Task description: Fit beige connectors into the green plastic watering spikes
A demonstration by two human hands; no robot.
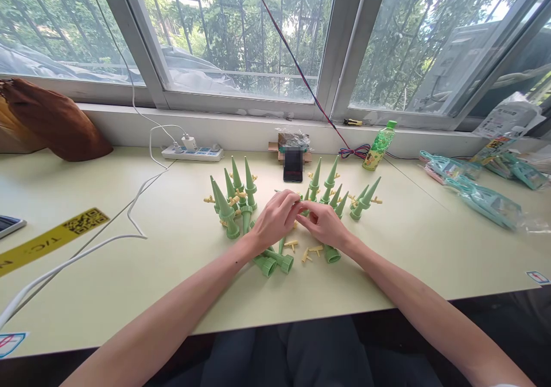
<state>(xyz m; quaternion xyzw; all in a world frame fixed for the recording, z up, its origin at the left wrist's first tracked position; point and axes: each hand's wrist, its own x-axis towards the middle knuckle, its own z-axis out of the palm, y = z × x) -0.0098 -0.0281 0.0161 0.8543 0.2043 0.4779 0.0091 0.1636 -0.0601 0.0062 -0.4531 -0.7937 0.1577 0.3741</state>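
Over the middle of the table my left hand (278, 217) and my right hand (322, 221) meet at the fingertips. Both are closed in a pinch, and the fingers hide what is between them; a bit of green shows beside them. Around them are green plant watering spikes with yellow valves: an upright group (224, 208) to the left, a pair (330, 179) behind on the right and another pair (363, 202) farther right. Several spikes (267, 265) lie under my left wrist, and one open-ended spike (332, 254) lies below my right hand. Loose yellow valves (291, 245) are scattered in front.
A phone (293, 166) leans on a small wrapped box at the back. A power strip (192, 153) with a white cable (140, 203) is on the left. A green drink bottle (379, 146) stands back right, near bagged teal items (484, 202). A brown bag (55, 120) sits far left.
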